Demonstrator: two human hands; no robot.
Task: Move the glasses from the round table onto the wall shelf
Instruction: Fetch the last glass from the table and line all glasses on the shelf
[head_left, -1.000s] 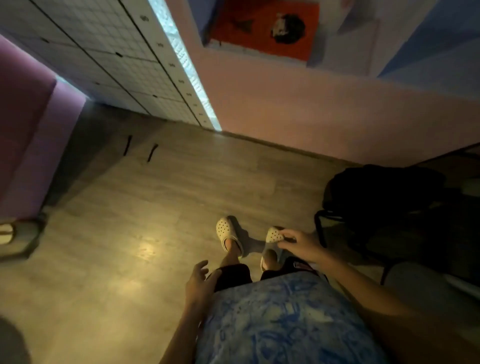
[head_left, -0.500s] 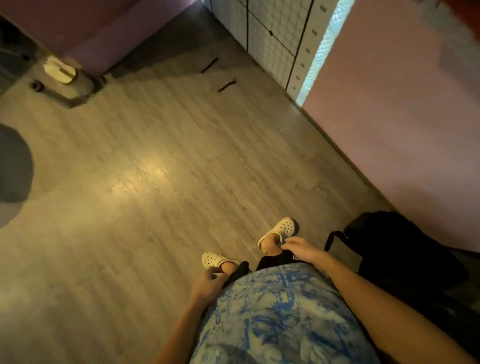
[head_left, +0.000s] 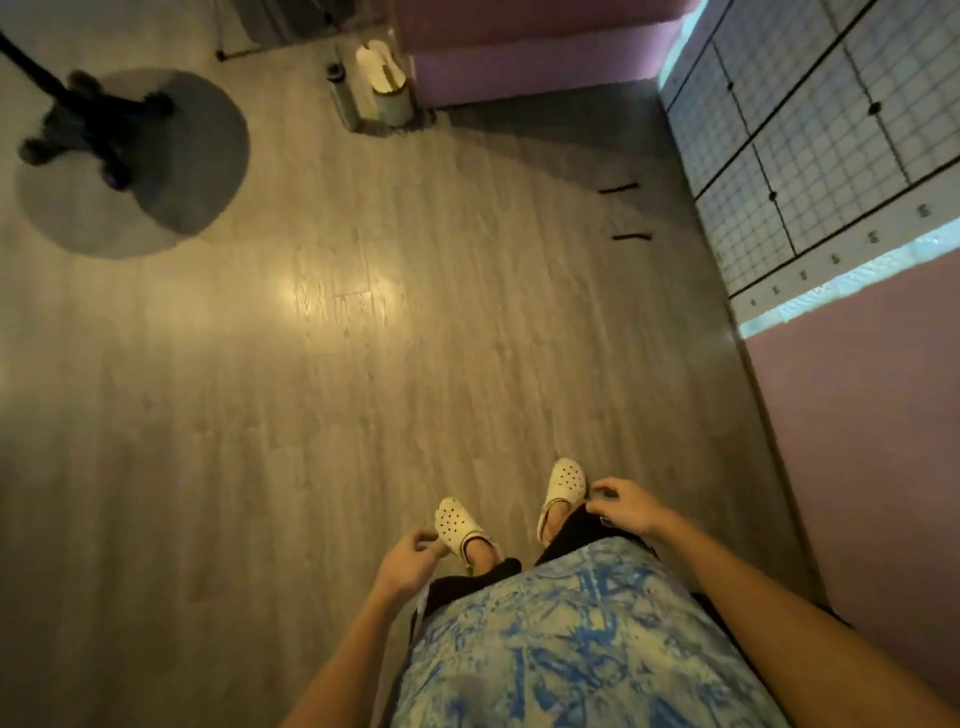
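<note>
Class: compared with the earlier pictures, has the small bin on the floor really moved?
Cannot tell for sure, probably not: the bin sits by the purple wall base as before; the camera turned.

Left hand (head_left: 408, 564) empty, right hand (head_left: 626, 506) empty

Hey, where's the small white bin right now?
In the head view the white bin stands on the floor at top centre, against the pink wall base, right of the round grey rug.

Glossy wood-grain floor (head_left: 322, 364), perforated plastic clogs (head_left: 566, 486), printed cloth shirt (head_left: 571, 649), matt pink wall (head_left: 872, 441).
</note>
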